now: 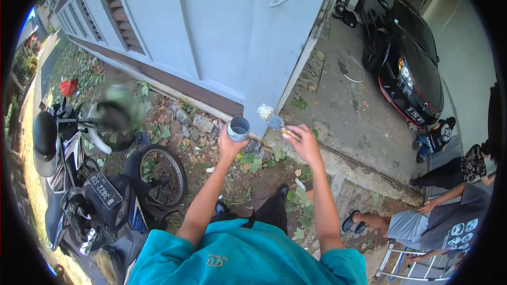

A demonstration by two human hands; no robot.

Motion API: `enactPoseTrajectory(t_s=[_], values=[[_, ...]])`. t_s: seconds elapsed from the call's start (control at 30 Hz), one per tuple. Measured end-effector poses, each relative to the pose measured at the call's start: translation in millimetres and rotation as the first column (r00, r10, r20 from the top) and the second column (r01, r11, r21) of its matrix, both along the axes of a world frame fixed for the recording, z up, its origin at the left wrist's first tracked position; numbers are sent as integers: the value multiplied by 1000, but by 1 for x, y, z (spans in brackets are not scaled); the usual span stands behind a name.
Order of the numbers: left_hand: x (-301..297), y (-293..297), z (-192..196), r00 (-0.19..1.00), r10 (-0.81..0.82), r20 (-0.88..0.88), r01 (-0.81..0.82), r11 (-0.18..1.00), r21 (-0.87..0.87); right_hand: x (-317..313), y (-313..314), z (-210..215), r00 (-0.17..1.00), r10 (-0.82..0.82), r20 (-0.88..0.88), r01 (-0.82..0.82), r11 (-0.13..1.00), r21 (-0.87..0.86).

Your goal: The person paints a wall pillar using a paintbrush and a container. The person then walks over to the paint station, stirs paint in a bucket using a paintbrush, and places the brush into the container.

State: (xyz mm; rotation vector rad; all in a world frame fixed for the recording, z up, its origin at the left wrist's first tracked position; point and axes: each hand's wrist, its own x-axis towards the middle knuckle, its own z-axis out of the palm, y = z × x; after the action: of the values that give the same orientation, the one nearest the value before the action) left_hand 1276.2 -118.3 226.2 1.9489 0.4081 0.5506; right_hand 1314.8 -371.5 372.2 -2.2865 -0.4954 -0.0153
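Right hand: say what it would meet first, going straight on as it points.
Led by its paintbrush, the right hand would probably meet the pale blue panel first, though depth is unclear.

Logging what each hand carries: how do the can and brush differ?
The can is round, grey and open-topped; the brush is long and slim with pale bristles. The left hand holds the can mouth-up; the right hand holds the brush, bristles pointing forward. Both are hand-held.

A round, open-topped grey container (237,135) sits in the left hand's (229,146) grasp, mouth facing up, as a flat brush (275,122), its wooden handle pinched in the right hand (304,144), slants forward and leftward, bristles clumped and whitish.
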Motion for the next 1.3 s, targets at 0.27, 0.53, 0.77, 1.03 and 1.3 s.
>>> enactPoseTrajectory(t_s=[0.27,0.53,0.77,1.03,1.3], values=[[-82,78,68,990,33,135,-37,999,25,-77,118,85,989,-127,72,126,992,28],[-133,114,87,963,125,238,-129,992,4,-126,190,122,991,-77,107,35,937,347],[-150,136,91,934,239,264,-256,966,29,-129,238,120,992,97,80,-126,771,624],[-136,148,72,917,356,178,-371,927,60,-99,289,79,960,248,132,-277,757,592],[-82,150,52,876,472,103,-483,852,200,-25,314,40,915,345,207,-402,760,511]])
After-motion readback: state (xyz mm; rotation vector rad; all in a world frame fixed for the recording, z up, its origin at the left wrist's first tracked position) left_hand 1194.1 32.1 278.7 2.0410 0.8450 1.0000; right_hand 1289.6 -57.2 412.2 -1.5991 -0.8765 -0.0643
